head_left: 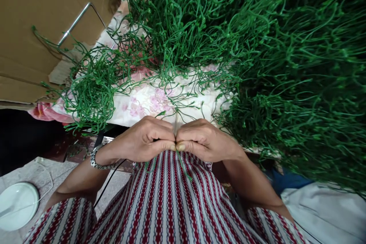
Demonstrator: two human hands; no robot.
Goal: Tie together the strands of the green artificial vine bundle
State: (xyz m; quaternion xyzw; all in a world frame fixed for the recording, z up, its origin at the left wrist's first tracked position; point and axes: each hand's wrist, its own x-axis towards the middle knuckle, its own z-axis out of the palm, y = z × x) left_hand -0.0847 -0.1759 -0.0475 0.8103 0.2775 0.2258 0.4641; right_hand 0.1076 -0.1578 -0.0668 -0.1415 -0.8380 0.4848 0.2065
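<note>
The left hand (pixel 150 139) and the right hand (pixel 204 141) are meeting over the lap, thumb tips nearly touching, both pinching thin green strands (pixel 184 167) that are dangling below the fingers against the striped garment (pixel 168 202). The tight, mirrored pinch is probably serving for fine control, since such slender pieces are offering little to grip; exactly how the strands are joining or crossing between the fingertips, I cannot tell. Both forearms are angling inward, which is likely steadying the work close to the body.

Ahead, a large mass of green stems (pixel 297 65) is spreading across the far side and the right, presumably lying there so that single pieces are staying within reach. A smaller clump (pixel 88 99) is sitting apart at the left edge of the floral cloth (pixel 134 101) (perhaps a separate batch, though nothing is proving it). A few loose stems are trailing over the pale stretch just beyond the knuckles. The cardboard (pixel 25 15) is standing beside the clump, maybe acting as a side barrier.
</note>
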